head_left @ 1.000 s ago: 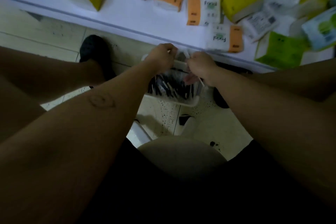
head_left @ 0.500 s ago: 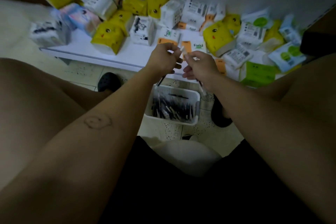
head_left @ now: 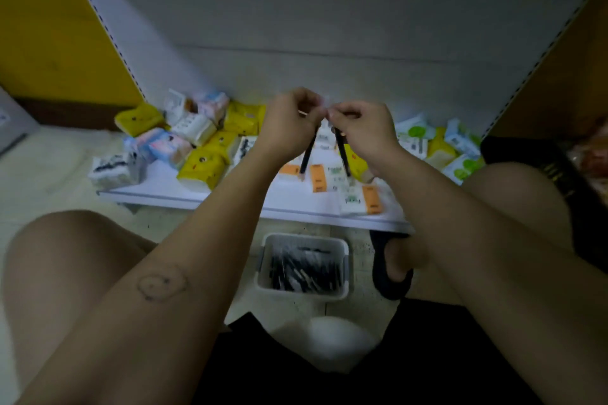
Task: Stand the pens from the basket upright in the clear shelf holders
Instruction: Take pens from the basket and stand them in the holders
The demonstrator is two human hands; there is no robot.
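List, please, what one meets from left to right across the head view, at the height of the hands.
From the left: yellow side panel → yellow tissue pack → left hand → dark pen → second dark pen → right hand → green-printed packs.

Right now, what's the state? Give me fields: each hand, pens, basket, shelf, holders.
left hand: raised above the shelf, pinches the top of the left pen
left pen: dark, hangs tip down
right hand: close beside the left hand, pinches the top of the right pen
right pen: dark, hangs tip down
basket: on the floor between the legs, holds many loose pens
shelf: low white board strewn with tissue packs
clear holders: none in view
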